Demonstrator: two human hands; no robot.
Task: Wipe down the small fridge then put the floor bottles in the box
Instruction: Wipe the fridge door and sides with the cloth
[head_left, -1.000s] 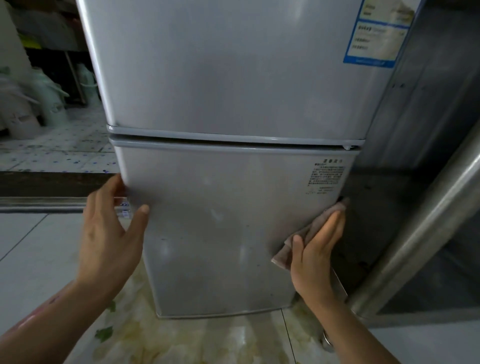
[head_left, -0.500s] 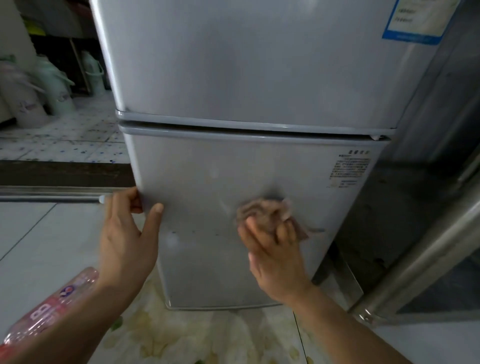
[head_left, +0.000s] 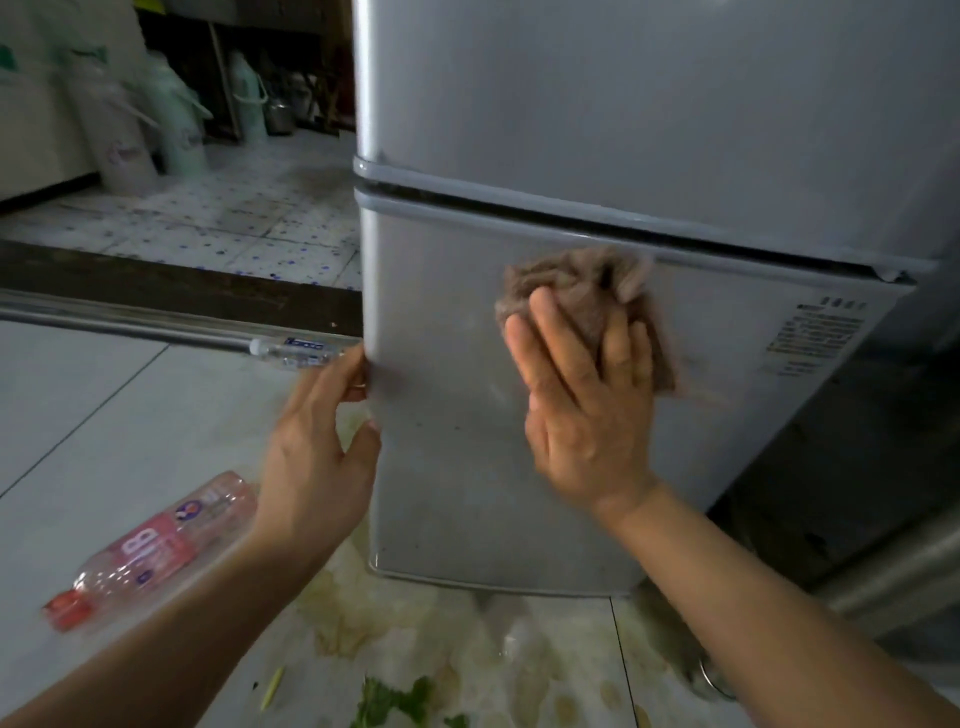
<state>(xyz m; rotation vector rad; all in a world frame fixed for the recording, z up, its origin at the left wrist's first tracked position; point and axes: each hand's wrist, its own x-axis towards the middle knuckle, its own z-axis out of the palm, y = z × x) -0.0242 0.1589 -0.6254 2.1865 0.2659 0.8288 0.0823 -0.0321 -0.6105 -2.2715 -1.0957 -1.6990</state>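
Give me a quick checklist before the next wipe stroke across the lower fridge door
1. Cloth flat under right hand: ok, straight fingers press it on the lower door.
2. Left hand bracing the door's left edge: ok.
3. Door shut: cannot tell.
4. Rest of the door reachable: ok, nothing in front of it.
5. Floor bottles boxed: not ok, pink-labelled bottle and clear bottle lie on the floor.
6. Box within reach: cannot tell, none in view.
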